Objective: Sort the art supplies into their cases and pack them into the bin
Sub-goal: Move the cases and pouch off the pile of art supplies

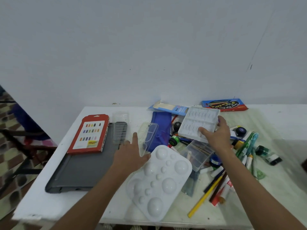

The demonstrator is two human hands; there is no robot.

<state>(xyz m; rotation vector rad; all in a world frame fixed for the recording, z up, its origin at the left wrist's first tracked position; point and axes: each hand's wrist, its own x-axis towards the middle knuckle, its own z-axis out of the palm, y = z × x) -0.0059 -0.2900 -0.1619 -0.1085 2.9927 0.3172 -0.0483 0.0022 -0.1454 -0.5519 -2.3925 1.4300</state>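
My right hand [216, 136] grips a white moulded insert tray [197, 122] by its near right corner and holds it tilted above the clutter. My left hand [131, 153] lies open, its fingers touching the edge of a white paint palette [159, 181] turned face down and a clear plastic case [147, 136]. A red pastel box [89, 133] rests on a grey flat lid [83, 170] at the left. Loose paint tubes [247, 160], small jars [240, 130] and pencils [207, 195] are scattered on the right.
A blue pouch [161, 128] lies in the middle, with a blue carton [169, 107] and a brush box [224, 105] at the back by the wall. A clear tub [197, 153] holds sticks. The white table [49, 196] ends at the left, where a chair [21, 138] stands.
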